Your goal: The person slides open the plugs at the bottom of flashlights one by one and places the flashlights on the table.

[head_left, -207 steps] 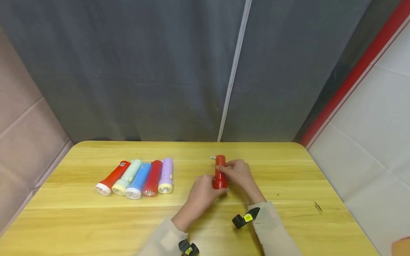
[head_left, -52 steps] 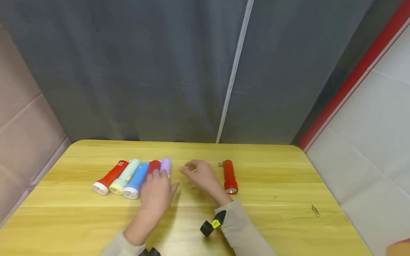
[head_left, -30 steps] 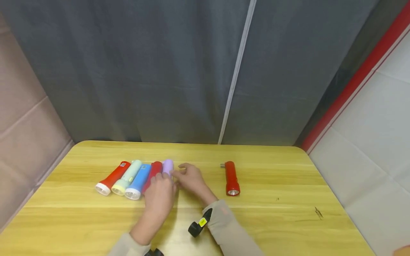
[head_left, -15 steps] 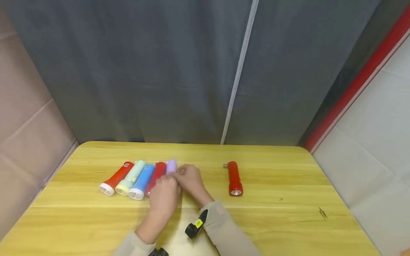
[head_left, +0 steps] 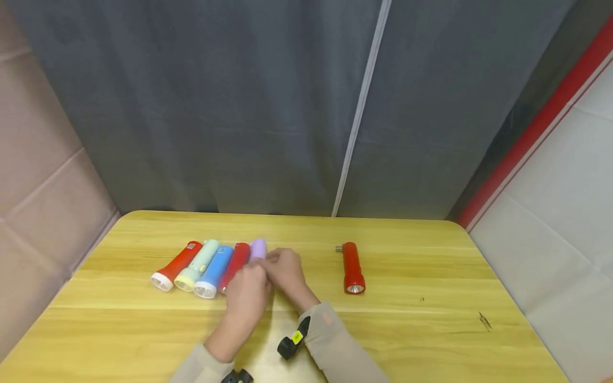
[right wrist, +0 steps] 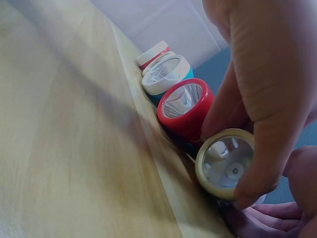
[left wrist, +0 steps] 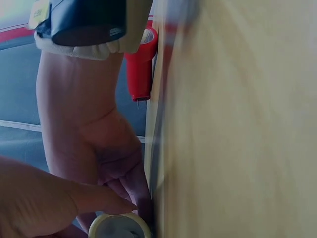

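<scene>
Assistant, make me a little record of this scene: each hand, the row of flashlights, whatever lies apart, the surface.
Left hand: pinches the purple flashlight near its lens
Right hand: close against the same flashlight, grip unclear
Row, left to right: white-rimmed red, mint, blue, crimson, purple
Apart, right: plain red flashlight, metal prongs out
Surface: wooden table

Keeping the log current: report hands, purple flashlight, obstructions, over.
Left hand pinches purple flashlight; right hand beside it, grip unclear. Lens toward the person. Red flashlight close on its left.
</scene>
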A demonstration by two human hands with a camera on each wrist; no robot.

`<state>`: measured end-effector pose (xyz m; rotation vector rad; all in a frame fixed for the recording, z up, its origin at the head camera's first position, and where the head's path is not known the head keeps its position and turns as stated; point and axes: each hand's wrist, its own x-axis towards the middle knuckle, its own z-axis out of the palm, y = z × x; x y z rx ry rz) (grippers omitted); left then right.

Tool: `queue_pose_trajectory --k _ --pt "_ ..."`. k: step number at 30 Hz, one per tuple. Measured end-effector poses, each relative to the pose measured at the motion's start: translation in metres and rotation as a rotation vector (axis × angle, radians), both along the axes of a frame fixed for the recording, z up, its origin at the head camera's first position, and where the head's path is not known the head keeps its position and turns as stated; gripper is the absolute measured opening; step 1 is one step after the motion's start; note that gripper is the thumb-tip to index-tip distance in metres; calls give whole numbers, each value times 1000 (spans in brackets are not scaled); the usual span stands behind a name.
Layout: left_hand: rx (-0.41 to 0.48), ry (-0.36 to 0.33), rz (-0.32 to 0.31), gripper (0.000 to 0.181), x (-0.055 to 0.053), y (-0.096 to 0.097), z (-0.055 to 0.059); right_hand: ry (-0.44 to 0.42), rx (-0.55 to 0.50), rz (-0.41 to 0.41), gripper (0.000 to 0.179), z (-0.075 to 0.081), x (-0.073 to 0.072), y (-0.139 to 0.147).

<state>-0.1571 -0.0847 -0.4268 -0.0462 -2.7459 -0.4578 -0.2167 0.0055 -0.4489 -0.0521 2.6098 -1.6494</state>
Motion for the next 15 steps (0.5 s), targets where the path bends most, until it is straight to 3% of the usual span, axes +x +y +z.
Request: queue_pose_trajectory --k 10,15 --pt "40 -47 -38 11 1 -2 7 -97 -76 -11 38 -2 -2 3" --pt "56 -45 -52 17 4 -2 12 -169 -202 -11 45 -1 -5 7"
